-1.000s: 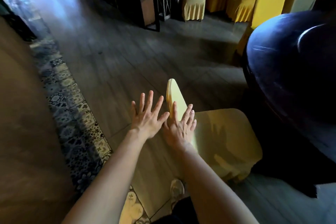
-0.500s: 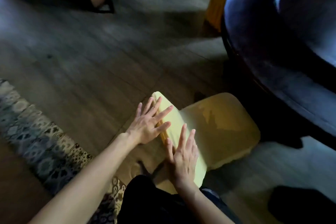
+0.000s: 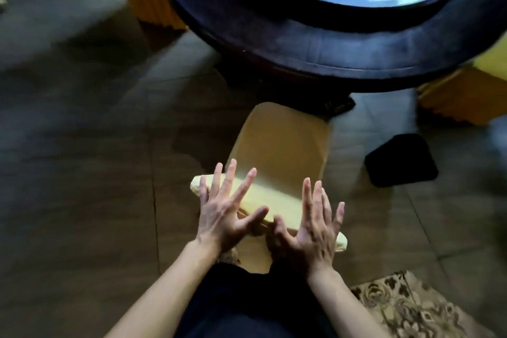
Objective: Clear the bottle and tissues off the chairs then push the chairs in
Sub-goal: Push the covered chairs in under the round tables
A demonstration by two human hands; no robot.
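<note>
A chair in a yellow cover [image 3: 282, 145] stands right below me, its seat pointing at the round dark table [image 3: 315, 44]. My left hand [image 3: 225, 211] lies flat with fingers spread on the left part of the chair's back top edge. My right hand [image 3: 315, 225] rests flat with fingers spread on the right part of that edge. Neither hand holds anything. The seat is bare; no bottle or tissues show in view.
Other yellow-covered chairs stand at the table's left [image 3: 148, 0] and right [image 3: 466, 96]. A dark square object [image 3: 400, 159] lies on the floor right of the chair. A patterned carpet [image 3: 411, 307] fills the lower right. The floor is dark tile.
My view has swung round behind the chair, so it now faces the table straight on. My hands have spread apart along the backrest's top edge, and the chair is closer to the table.
</note>
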